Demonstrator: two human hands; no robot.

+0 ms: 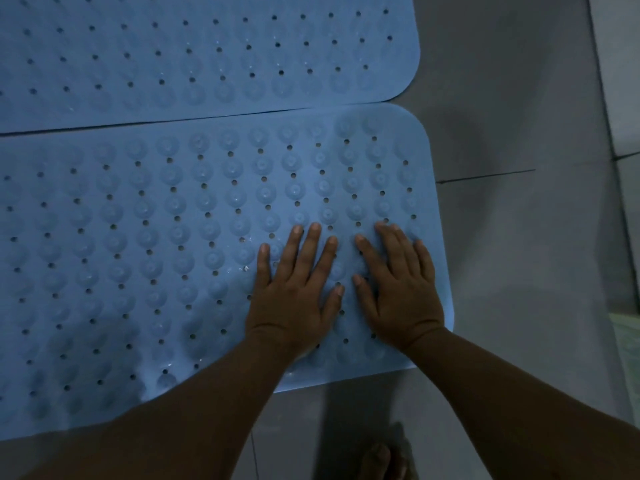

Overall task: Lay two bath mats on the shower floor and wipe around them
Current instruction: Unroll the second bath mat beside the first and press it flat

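Two blue rubber bath mats with drain holes and suction-cup bumps lie side by side on the grey tiled shower floor [512, 98]. The far mat [207, 53] fills the top of the view. The near mat [156, 244] touches it along a long seam. My left hand [294, 292] and my right hand [398, 289] rest flat, palms down, fingers spread, on the near mat's right end, close to its right edge. Neither hand holds anything.
Bare grey floor tiles run along the right of both mats, with a grout line [485, 175]. A pale raised edge [620, 98] borders the far right. My bare foot [381, 462] stands on the floor at the bottom.
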